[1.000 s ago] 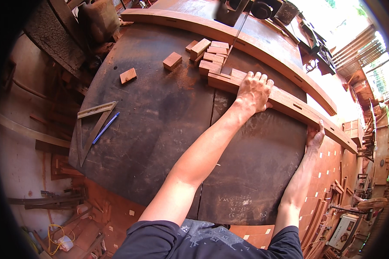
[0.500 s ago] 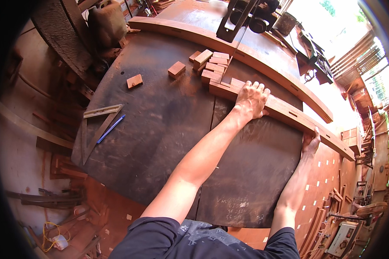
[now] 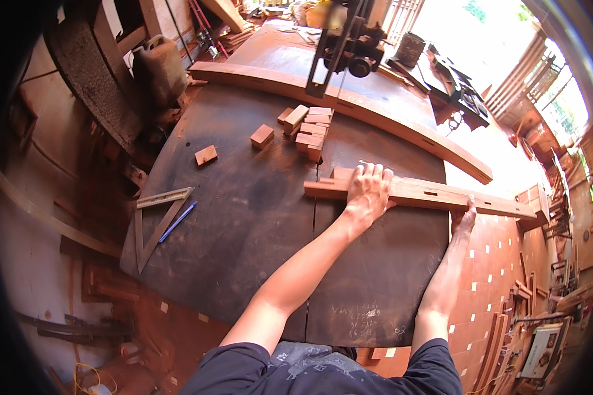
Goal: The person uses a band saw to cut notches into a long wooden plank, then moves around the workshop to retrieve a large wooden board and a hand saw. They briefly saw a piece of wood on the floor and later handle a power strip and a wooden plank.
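Observation:
My left hand (image 3: 369,192) is closed over the top of a reddish wooden beam (image 3: 415,191), near its notched left end. Farther along, my right hand (image 3: 464,216) grips the same beam from below, beyond the table's right edge. Narrow slots are cut in the beam's face. The beam lies across the dark bandsaw table (image 3: 244,217), on the near side of the saw's guide (image 3: 359,56) and apart from it. Several small cut wood blocks (image 3: 313,128) are clustered beyond the beam's left end, with two loose blocks lying to their left.
Behind the blocks, a long slotted wooden rail (image 3: 402,122) spans the table. A triangular set square (image 3: 153,229) and a blue pen (image 3: 178,222) lie at the left. A plastic jug (image 3: 161,69) stands beyond the table's left edge. Tiled floor (image 3: 487,263) shows at right.
Both hands have drawn the beam back toward me and slightly left, so its notched end has come away from the blade and the blocks. The view has shifted a little.

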Action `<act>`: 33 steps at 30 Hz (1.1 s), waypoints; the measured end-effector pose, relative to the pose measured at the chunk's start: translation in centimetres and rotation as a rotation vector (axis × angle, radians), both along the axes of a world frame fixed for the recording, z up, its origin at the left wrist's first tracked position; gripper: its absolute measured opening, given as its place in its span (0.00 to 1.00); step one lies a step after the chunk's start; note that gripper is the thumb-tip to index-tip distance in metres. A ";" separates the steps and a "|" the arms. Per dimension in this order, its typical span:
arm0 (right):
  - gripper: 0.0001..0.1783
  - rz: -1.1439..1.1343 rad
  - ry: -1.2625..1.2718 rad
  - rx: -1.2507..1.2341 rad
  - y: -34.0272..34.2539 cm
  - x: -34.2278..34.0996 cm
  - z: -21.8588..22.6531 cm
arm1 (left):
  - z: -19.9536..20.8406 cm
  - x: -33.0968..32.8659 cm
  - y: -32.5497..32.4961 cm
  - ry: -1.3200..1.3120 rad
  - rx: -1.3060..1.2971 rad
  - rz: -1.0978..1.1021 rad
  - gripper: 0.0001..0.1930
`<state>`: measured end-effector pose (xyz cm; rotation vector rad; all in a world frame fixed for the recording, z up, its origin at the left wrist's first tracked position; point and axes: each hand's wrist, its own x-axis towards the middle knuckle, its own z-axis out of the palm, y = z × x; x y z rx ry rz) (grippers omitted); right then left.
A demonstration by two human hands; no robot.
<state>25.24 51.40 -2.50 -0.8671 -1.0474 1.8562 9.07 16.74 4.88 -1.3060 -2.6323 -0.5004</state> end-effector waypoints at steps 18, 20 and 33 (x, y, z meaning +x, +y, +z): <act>0.32 -0.031 -0.359 0.094 -0.4 0.2 -2.3 | 0.0 3.8 1.5 0.118 -0.262 0.002 0.40; 0.33 0.016 -0.258 0.045 -2.5 -2.1 -1.2 | 1.4 2.7 0.5 0.085 -0.366 -0.004 0.43; 0.29 -0.121 -0.062 -0.134 -4.5 -0.1 1.8 | 0.8 2.4 0.7 0.190 -0.258 -0.072 0.32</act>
